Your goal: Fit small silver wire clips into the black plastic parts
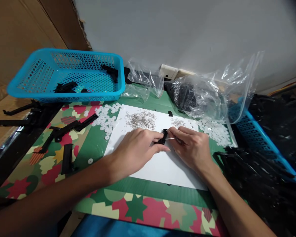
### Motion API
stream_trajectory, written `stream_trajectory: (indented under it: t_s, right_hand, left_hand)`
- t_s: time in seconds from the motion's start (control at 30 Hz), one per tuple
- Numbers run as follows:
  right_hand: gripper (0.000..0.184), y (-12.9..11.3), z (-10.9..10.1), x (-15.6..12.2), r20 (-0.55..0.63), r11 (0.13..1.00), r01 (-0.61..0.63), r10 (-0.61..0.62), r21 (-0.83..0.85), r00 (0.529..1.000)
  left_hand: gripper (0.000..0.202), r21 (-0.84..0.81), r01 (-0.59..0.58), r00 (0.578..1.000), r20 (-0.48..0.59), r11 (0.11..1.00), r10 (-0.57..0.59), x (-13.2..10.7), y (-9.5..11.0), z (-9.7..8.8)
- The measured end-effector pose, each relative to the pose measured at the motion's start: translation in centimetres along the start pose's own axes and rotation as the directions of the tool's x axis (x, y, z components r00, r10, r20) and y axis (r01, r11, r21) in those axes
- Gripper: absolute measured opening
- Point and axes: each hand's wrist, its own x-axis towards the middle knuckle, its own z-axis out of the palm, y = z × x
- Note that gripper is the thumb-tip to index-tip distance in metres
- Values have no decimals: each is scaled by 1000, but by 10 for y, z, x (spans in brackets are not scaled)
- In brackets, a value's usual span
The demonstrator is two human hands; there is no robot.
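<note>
Over a white sheet (138, 164), my left hand (140, 144) pinches a small black plastic part (162, 140) between thumb and fingers. My right hand (191, 143) is closed just to the right of it. A thin metal pin or tool (170, 138) runs from the right fingertips to the black part; its full shape is hidden by the fingers. Behind my hands lies a heap of tiny bent metal wires (141, 120), with a smaller heap of them (178, 122) to the right.
White plastic discs (105, 118) are scattered left of the sheet, more discs (215, 131) to its right. A blue basket (120, 75) stands at back left, a clear bag of black parts (202, 95) at back right. Black parts (256, 174) pile up at the right.
</note>
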Motion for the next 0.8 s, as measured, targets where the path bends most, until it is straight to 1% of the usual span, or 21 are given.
stream_trajectory:
  t_s: [0.2,0.3,0.37,0.4,0.43,0.5,0.57,0.63,0.67,0.73,0.8]
  right_hand:
    - [30,-5,-1,2,23,1000,-13,12,21,1000]
    - [29,-5,-5,3,90,994,-73,66,82,994]
    - [24,-4,-11,4,131,979,-129,110,155,985]
    - [19,-3,-15,5,134,964,-169,144,206,980]
    - [19,-2,-19,6,125,940,-213,185,265,975]
    - [23,0,-27,9,77,878,-274,266,391,961]
    - [21,2,-32,12,11,827,-279,314,488,949]
    - [20,4,-34,14,-34,804,-260,328,535,944]
    - [20,5,-34,14,-39,799,-262,335,541,941]
    - [20,5,-31,14,-7,785,-296,357,545,934]
    - [20,3,-28,15,44,733,-346,397,586,917]
  left_hand:
    - [19,13,-6,1000,3,1000,6,-1,3,-4]
    - [18,15,-1,1000,5,1000,0,-2,3,-4]
    - [15,16,2,1000,-1,1000,-2,-2,3,-4]
    - [15,17,0,1000,-5,1000,0,-2,3,-4]
    - [16,22,-6,1000,-7,1000,7,-1,2,-3]
    - [21,40,-22,1000,-10,999,22,-1,2,-3]
    - [24,48,-32,999,-8,998,32,-1,1,-3]
    - [25,39,-38,999,-5,999,39,-1,0,-2]
    - [25,30,-43,999,-3,999,43,-2,0,-1]
    - [26,17,-52,999,0,998,52,-2,-2,0]
    - [26,12,-55,998,-4,998,55,-2,-3,1]
